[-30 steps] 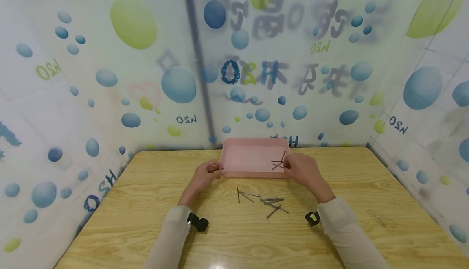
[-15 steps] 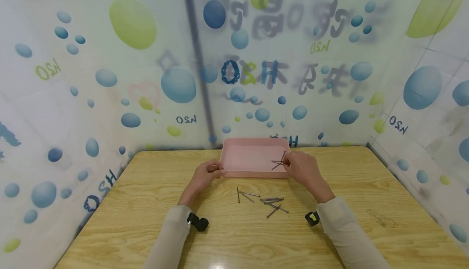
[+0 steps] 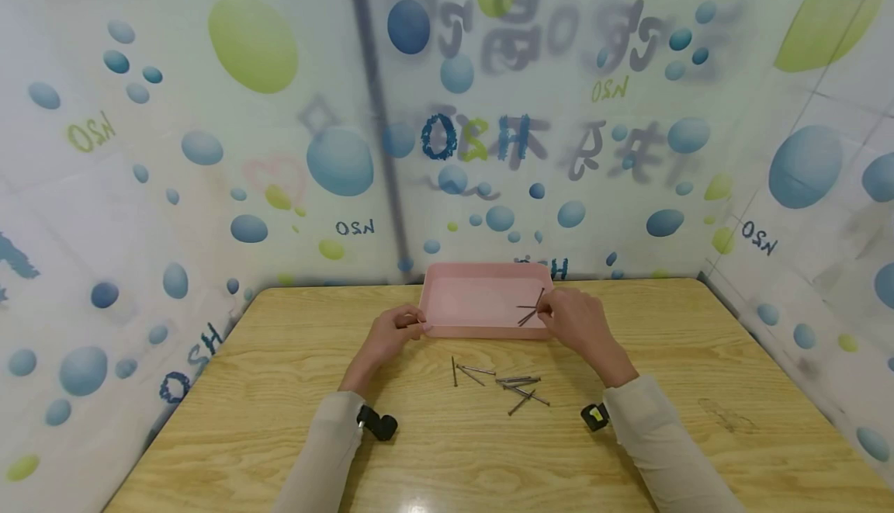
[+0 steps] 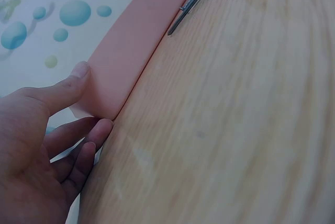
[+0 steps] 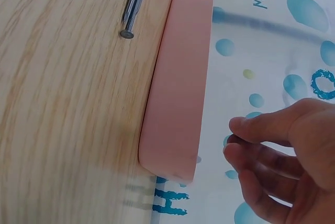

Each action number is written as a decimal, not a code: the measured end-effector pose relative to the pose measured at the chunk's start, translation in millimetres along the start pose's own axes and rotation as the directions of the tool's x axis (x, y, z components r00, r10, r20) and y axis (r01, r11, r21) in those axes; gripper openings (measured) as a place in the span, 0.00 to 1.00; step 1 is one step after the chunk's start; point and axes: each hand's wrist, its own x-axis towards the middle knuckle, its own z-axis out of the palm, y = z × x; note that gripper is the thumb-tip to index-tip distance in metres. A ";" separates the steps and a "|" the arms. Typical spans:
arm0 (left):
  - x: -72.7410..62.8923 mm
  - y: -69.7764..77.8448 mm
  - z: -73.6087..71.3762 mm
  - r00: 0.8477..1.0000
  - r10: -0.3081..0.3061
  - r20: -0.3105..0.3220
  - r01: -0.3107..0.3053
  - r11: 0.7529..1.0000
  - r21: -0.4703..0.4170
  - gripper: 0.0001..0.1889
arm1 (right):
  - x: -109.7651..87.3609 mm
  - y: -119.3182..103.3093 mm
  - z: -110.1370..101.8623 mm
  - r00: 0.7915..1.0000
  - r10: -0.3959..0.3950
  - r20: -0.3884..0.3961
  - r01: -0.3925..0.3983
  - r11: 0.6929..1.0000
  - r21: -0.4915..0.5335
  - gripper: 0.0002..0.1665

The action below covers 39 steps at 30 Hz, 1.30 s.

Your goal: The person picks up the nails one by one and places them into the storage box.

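Observation:
A shallow pink tray (image 3: 468, 303) lies at the table's far edge, with several nails (image 3: 527, 307) in its right end. My left hand (image 3: 388, 334) holds the tray's near left corner. In the left wrist view its thumb (image 4: 79, 72) lies on the tray wall and the other fingers curl at the corner. My right hand (image 3: 576, 320) is over the tray's right end, thumb and forefinger pinching a nail among those inside. In the right wrist view the right hand's fingertips (image 5: 235, 124) come together beyond the tray wall; most of the nail is hidden there.
Several loose nails (image 3: 518, 383) lie on the wooden table (image 3: 447, 459) in front of the tray, with a smaller group (image 3: 469, 372) to their left. A patterned curtain (image 3: 335, 71) hangs right behind the table's far edge.
Near the right fingertips, one nail has turned: it crossed another at first and now lies nearly alongside it. The left hand, the tray and the nails on the table stay put.

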 end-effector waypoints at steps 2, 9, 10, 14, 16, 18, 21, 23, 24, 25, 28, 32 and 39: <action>-0.1 0.0 -0.2 1.000 0.000 -0.001 0.000 1.000 0.001 0.05 | 0.5 -0.7 0.1 1.000 -0.001 0.011 0.001 1.000 0.006 0.07; 1.5 -1.3 -0.4 1.000 0.005 0.000 -0.005 1.000 0.011 0.05 | 2.2 -5.0 -1.1 0.995 0.003 0.096 -0.006 1.000 0.024 0.05; 1.4 -1.3 -0.3 1.000 0.005 0.001 -0.005 1.000 0.013 0.05 | 2.1 -5.7 -1.6 0.994 0.000 0.107 -0.002 1.000 0.025 0.04; 0.7 -1.0 -0.2 1.000 0.005 -0.001 -0.005 1.000 0.018 0.05 | 2.3 -7.3 -3.4 0.989 -0.027 0.145 0.022 0.999 0.032 0.04; 0.7 -0.9 -0.1 1.000 0.008 -0.003 -0.008 1.000 0.020 0.05 | 2.6 -7.9 -3.9 0.987 -0.042 0.158 0.037 0.999 0.035 0.05; 1.1 -0.8 0.0 1.000 0.012 -0.006 -0.012 1.000 0.021 0.06 | 2.7 -8.6 -4.2 0.985 -0.047 0.169 0.041 0.998 0.040 0.05; 0.8 0.0 0.2 1.000 0.007 -0.009 -0.006 1.000 0.023 0.06 | 2.9 -9.5 -2.8 0.980 -0.069 0.187 0.063 0.997 0.040 0.04; 0.4 0.7 0.1 1.000 -0.001 -0.009 0.001 1.000 0.021 0.06 | 2.8 -10.9 -1.5 0.974 -0.090 0.207 0.083 0.996 0.043 0.03; 0.1 1.0 0.0 1.000 -0.004 -0.009 0.004 1.000 0.019 0.06 | 2.9 -11.7 -0.8 0.970 -0.108 0.217 0.100 0.994 0.047 0.03; -0.2 1.5 0.0 1.000 -0.007 -0.009 0.007 1.000 0.018 0.06 | 2.9 -12.6 0.1 0.965 -0.123 0.233 0.113 0.992 0.053 0.03; -0.3 2.0 -0.1 1.000 -0.006 -0.010 0.006 1.000 0.018 0.05 | 3.1 -15.8 2.6 0.943 -0.160 0.292 0.144 0.987 0.077 0.04; -0.9 2.0 -0.2 1.000 -0.009 -0.013 0.009 1.000 0.026 0.05 | 2.0 -18.2 7.9 0.909 -0.191 0.371 0.163 0.981 0.106 0.06; -0.2 1.7 -0.2 1.000 -0.005 -0.011 0.006 0.999 0.032 0.06 | -3.5 -21.7 14.2 0.861 -0.234 0.452 0.159 0.967 0.198 0.09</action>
